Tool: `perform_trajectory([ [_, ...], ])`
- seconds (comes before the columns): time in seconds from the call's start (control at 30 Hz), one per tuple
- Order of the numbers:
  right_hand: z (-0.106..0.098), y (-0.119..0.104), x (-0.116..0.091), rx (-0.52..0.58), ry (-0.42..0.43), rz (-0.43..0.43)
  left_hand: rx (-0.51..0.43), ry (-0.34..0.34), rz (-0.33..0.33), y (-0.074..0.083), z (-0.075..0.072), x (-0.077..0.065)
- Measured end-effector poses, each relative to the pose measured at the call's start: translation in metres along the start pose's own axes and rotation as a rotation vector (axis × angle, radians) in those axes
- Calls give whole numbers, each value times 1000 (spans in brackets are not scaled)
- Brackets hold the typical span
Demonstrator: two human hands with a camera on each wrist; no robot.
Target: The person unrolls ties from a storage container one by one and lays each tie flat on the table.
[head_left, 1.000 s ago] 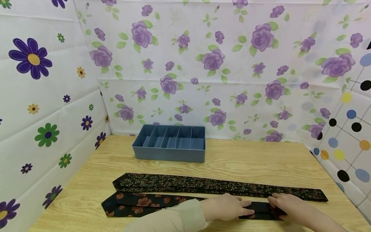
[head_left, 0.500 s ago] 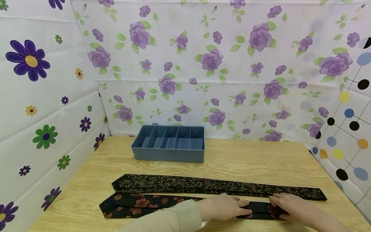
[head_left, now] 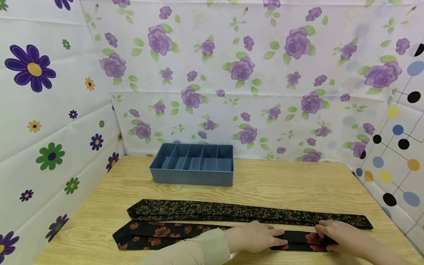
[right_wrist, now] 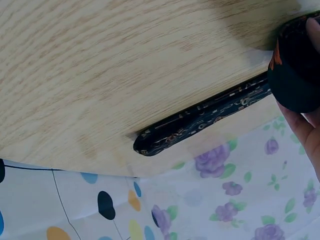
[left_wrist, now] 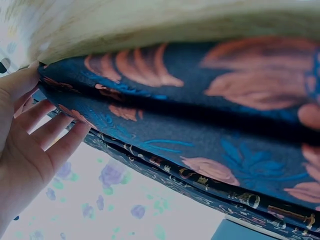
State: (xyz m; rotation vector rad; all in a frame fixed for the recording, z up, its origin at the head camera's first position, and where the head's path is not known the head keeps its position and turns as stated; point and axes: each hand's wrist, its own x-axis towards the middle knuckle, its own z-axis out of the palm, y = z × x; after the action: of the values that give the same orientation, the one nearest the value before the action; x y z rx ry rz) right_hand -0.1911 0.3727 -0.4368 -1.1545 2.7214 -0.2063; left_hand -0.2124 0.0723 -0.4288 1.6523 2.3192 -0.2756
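A dark necktie (head_left: 162, 231) with rust-coloured flowers lies lengthwise near the table's front, its wide end to the left. My left hand (head_left: 253, 236) rests on the tie with fingers extended, and the forearm covers part of it. At the narrow end my right hand (head_left: 342, 237) pinches the tie between thumb and fingers. The left wrist view also has the right hand (left_wrist: 30, 135) gripping the far end. A folded or rolled-over loop of the tie (right_wrist: 290, 75) shows under the fingers in the right wrist view. Just behind lies a second, black patterned necktie (head_left: 232, 211), spread flat.
A blue box (head_left: 193, 177) with several compartments stands at the back of the wooden table (head_left: 285, 184). Flowered cloth (head_left: 215, 66) hangs behind it, with another patterned cloth (head_left: 49, 110) on the left and a dotted one (head_left: 400, 154) on the right.
My right hand has slid slightly to the right along the tie, and more of the flower pattern shows between the hands. The left hand stays about where it was.
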Motion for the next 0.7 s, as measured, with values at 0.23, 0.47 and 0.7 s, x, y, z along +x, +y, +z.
perform_trajectory([
  [0.23, 0, 4, -2, -28, 53, -73, 4, 9, -12, 1, 0, -2],
  [0.47, -1, 7, -8, -2, 11, -35, 0, 13, -9, 1, -1, 0],
  [0.7, 5, 12, -13, -48, 44, -71, 14, 16, 6, 2, -2, 3],
])
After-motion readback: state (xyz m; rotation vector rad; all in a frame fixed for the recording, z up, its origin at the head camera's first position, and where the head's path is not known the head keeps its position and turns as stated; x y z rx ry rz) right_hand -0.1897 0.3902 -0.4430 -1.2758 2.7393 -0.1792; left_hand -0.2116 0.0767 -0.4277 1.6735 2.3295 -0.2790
